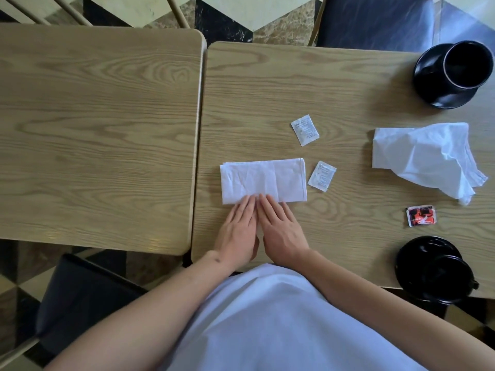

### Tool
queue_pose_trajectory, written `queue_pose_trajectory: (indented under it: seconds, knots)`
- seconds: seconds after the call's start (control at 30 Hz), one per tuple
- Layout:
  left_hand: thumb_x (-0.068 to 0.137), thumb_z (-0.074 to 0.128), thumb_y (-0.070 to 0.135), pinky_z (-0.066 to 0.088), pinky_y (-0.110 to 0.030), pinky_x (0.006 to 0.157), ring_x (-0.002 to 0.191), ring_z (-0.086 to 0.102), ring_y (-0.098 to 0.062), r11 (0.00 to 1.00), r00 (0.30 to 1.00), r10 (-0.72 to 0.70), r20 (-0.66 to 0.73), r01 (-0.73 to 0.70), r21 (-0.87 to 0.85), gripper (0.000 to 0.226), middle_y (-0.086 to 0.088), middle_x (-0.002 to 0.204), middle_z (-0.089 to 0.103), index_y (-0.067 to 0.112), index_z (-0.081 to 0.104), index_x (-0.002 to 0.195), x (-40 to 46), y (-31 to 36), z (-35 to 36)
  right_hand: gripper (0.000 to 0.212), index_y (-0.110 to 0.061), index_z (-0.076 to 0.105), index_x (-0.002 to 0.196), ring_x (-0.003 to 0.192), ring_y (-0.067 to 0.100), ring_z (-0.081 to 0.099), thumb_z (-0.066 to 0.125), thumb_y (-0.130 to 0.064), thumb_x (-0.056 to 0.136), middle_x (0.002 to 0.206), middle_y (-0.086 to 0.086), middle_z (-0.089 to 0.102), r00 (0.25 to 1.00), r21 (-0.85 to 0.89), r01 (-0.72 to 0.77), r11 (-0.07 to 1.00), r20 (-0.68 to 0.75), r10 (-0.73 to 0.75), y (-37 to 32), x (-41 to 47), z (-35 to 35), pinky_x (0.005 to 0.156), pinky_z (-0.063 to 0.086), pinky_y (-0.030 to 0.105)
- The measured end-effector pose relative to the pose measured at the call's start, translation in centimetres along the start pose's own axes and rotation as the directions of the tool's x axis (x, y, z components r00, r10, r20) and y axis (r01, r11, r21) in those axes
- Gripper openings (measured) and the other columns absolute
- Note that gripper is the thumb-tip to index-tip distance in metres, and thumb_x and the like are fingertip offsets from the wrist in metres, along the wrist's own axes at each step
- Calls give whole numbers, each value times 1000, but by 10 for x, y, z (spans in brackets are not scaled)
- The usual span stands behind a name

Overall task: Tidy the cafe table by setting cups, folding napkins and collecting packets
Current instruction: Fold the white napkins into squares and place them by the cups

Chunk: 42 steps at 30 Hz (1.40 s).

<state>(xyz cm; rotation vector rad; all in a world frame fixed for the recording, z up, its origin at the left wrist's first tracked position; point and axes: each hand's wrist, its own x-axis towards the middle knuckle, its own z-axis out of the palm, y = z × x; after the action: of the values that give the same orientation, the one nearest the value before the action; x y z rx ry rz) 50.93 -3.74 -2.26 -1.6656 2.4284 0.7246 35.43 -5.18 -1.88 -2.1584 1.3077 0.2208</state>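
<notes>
Folding a napkin, by the look of it: left hand (237,235) and right hand (281,234) side by side, flat and spread, palms down, gripping nothing, fingertips pressing the near edge of the folded napkin (263,180). Lying as a neat long rectangle on the right table (267,84), near its left edge, just beside the seam with the left table (93,129). Probably smoothing the crease, or about to fold again. Still loose to the right: one white packet (322,176) just beside the napkin's right end, apart from it; another white packet (304,129) a little farther off; a red packet (420,216) well to the right. Crumpled napkin (426,156) at the right, unfolded, between the far cup (467,66) on its saucer (428,84) and the near cup (439,274) at the table's near right corner. Next, judging from this: either a fresh fold, calling for fingertips under one short end and a lift across to the other, or a reach right for the crumpled napkin, needing flattening before any fold. Packets uncollected as yet.
</notes>
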Motion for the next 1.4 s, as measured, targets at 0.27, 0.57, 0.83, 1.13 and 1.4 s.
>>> queue_pose_trajectory:
  seconds: [0.27, 0.57, 0.83, 1.13, 1.4]
  knots:
    - [87, 49, 26, 5, -43, 124, 154, -5, -25, 996, 989, -68, 128, 60, 70, 83, -10, 167, 1, 5, 12, 158, 5, -6, 18, 81, -10, 5, 162, 157, 23, -6, 44, -15, 91, 171, 5, -2, 994, -124, -27, 992, 103, 39, 20, 0, 14, 126, 0, 51]
    - [90, 43, 37, 10, -48, 124, 153, -11, -13, 965, 959, -262, 104, 258, 50, 83, 0, 166, -10, 11, 5, 159, -10, -39, 20, 77, -12, 2, 162, 157, 15, -6, 38, -39, 100, 171, -1, -3, 964, -83, -252, 964, 66, 258, 47, -28, 16, 124, 2, 58]
    - [90, 49, 23, 27, -37, 117, 152, 14, -12, 950, 954, -301, -12, 299, -94, 69, 5, 167, 15, 16, 29, 155, -8, -48, 9, 77, -13, 9, 162, 156, 26, 6, 46, -31, 96, 171, -5, 0, 920, -13, -392, 920, 2, 392, 37, -30, 4, 122, 16, 52]
    - [86, 68, 25, 55, -39, 74, 76, 58, -27, -620, 295, -610, 736, 402, -674, 23, -11, 88, 57, 6, 55, 89, 37, -33, -40, 41, -8, 51, 130, 118, 29, 51, 57, -23, 93, 132, 8, 49, 670, 643, -503, 577, -131, 730, 50, 17, -45, 90, 45, 39]
    - [96, 58, 11, 51, -28, 69, 71, 56, -21, -788, 398, -438, 806, 262, -558, 8, -12, 85, 55, 3, 57, 97, 57, 24, -29, 46, -18, 50, 138, 129, 29, 42, 61, -31, 95, 136, 4, 54, 925, 35, -378, 925, -32, 379, 78, 80, -84, 100, 37, 44]
